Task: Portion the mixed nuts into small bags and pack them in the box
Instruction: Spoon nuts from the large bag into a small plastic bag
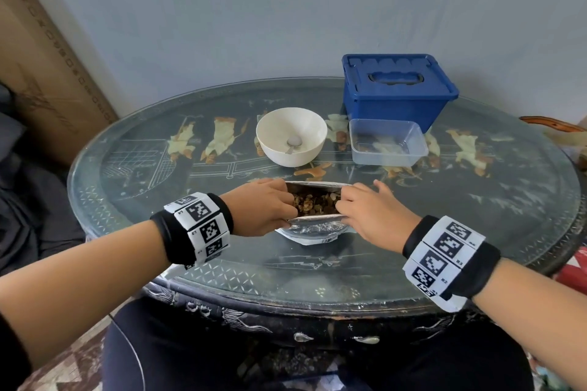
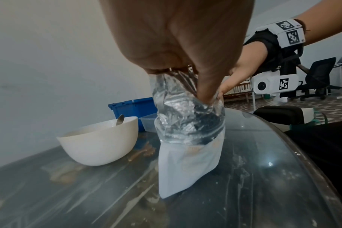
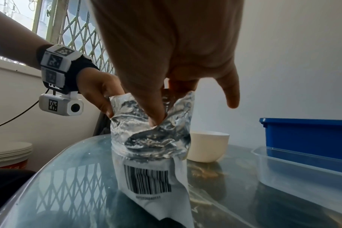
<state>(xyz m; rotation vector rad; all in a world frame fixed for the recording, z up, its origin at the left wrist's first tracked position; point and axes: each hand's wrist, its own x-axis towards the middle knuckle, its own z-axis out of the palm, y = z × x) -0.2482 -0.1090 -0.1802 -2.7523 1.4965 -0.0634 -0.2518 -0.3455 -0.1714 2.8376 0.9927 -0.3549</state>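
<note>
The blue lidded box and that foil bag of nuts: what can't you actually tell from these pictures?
- Blue plastic box: its shut lid hides the inside in the head view; both wrist views cut it off.
- Silver foil bag: mixed nuts show only at its mouth, and its walls hide how full it is.
- Metal spoon in the white bowl: handle mostly hidden; the bowl's rim covers it in the left wrist view.
- Small bags: none visible.

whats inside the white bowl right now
Only a metal spoon shows inside the white bowl, its head resting on the bottom. No nuts are in it; they sit in the foil pouch that both hands hold open. The head view shows the bowl's whole inside.
</note>
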